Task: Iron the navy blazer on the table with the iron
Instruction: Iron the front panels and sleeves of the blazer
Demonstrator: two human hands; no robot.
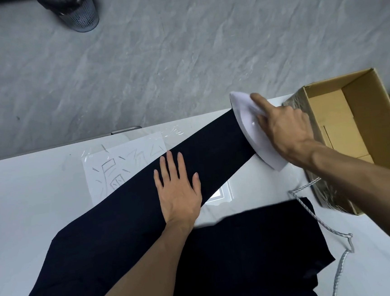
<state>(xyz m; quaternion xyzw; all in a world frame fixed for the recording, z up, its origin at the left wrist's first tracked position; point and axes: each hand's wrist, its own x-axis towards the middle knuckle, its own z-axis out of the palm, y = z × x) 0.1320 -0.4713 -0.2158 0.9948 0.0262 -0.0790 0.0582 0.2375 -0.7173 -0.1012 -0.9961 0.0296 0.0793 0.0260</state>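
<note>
Navy blazer (233, 250) on tabletop (28, 197): left hand (179, 194) presses sleeve (213, 151), fingers (181, 163) flat, splayed; right hand (286, 130) grips iron (245, 119) at sleeve end.

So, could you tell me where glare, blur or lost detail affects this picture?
Head view: a bright reflection on the glossy table beside the left hand; the navy blazer so dark its folds barely show; the cardboard box smeared at its near corner; the iron under the right hand fairly sharp.

White table (28, 197) bears navy blazer (125, 224), taped paper (102, 177), cardboard box (369, 109) and cord (341, 268).
</note>
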